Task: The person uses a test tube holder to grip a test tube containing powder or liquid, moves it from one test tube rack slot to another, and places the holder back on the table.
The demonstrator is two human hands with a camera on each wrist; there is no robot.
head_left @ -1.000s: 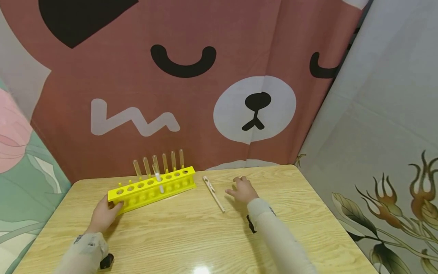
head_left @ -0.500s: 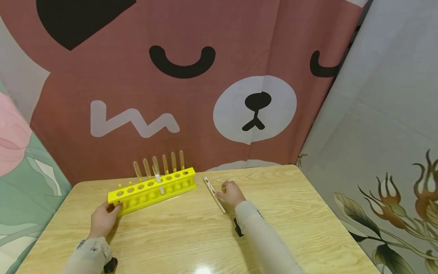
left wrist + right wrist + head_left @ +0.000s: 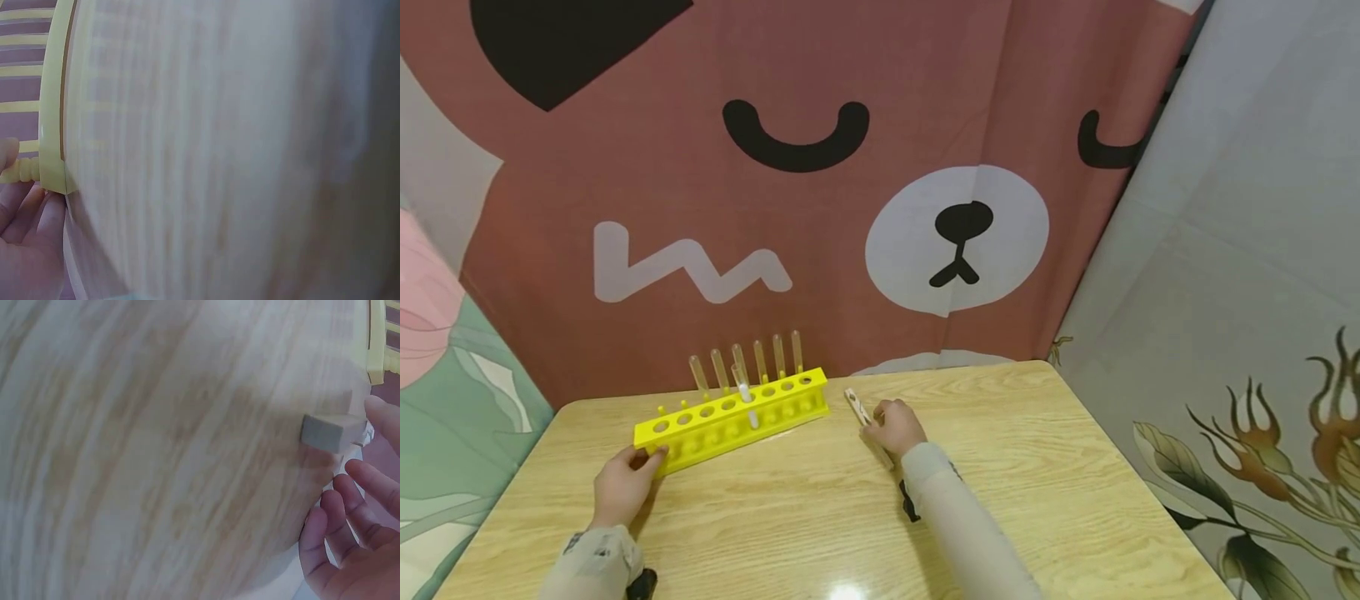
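Observation:
My left hand [image 3: 617, 492] grips the near left end of a yellow test tube rack [image 3: 730, 421]; in the left wrist view, thumb and fingers close round its end post [image 3: 22, 170]. One test tube [image 3: 741, 383] with white contents stands in a rack hole. Several clear test tubes [image 3: 778, 352] sit upside down on the rear pegs. My right hand [image 3: 897, 429] is over a wooden test tube clamp [image 3: 856, 406] lying on the table. The right wrist view shows the clamp's end [image 3: 325, 432] between thumb and index finger, with a gap round it.
The wood-grain table [image 3: 760, 525] ends at the back against a curtain [image 3: 820, 233] with a bear print. A pale flowered curtain [image 3: 1217, 250] hangs at the right. Black straps or cameras show under both wrists.
My right hand has moved left and slightly toward me, onto the clamp, with its fingers drawing in. The left hand stays on the rack, and the rack is nearly still.

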